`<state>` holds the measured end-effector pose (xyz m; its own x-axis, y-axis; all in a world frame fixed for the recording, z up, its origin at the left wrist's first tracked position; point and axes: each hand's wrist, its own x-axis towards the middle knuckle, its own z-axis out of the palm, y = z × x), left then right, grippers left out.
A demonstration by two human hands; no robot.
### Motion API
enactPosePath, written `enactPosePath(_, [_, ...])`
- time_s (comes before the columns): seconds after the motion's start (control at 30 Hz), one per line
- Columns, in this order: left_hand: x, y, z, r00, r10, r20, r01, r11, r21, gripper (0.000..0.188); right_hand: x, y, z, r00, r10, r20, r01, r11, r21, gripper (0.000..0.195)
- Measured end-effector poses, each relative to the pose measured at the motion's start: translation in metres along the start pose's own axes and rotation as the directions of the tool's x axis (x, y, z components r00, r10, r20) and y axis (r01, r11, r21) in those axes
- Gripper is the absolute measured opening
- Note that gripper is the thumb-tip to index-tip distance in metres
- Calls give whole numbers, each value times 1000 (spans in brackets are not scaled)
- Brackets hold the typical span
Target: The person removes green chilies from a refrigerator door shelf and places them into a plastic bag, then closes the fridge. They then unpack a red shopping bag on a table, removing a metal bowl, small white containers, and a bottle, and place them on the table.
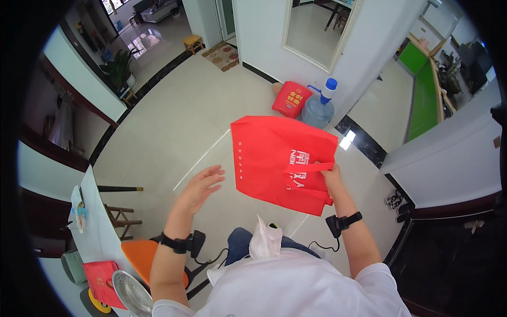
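A red non-woven tote bag [265, 158] with white printed writing hangs in the air in front of my body. My right hand [332, 178] grips it at its right side, by the strap handles. The bag looks flat and is turned sideways, so its handles point to the right. To the left of the bag, my left hand [204, 186] is raised with fingers apart, touching nothing. A black strap with a small device sits on each forearm.
By the wall stand a water jug [317, 111] with a pump and another red bag [292, 99]. At left, a white table [95, 222] bears a metal basin [132, 293] and a red bag [101, 279]. An orange chair [138, 253] and wooden stool [121, 220] are beside it. Shoes [394, 200] lie at right.
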<state>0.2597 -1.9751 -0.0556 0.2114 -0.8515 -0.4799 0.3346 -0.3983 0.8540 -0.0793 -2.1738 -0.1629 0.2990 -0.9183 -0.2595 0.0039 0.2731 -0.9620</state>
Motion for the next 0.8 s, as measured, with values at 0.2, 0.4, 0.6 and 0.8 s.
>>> enactPosePath(0.2, [130,40,45,979,-125,162,177,915,-363,67,87,-50,74,662,-662,351,718,427,-549,21])
enactPosePath(0.4, [266,96,28,995,-71,-63,23,823,-568,86,180,-94,110,335,-593,732,849,-148,-507,33])
enactPosePath(0.6, [399,160,-18,1000,-3,-24,-14,734,-679,82,290,-124,123,298,-549,781,834,-249,-493,45])
enactPosePath(0.8, [495,191,-19,997,56,-62,-83,689,-720,64,370,-163,132,321,-542,777,852,-192,-486,45])
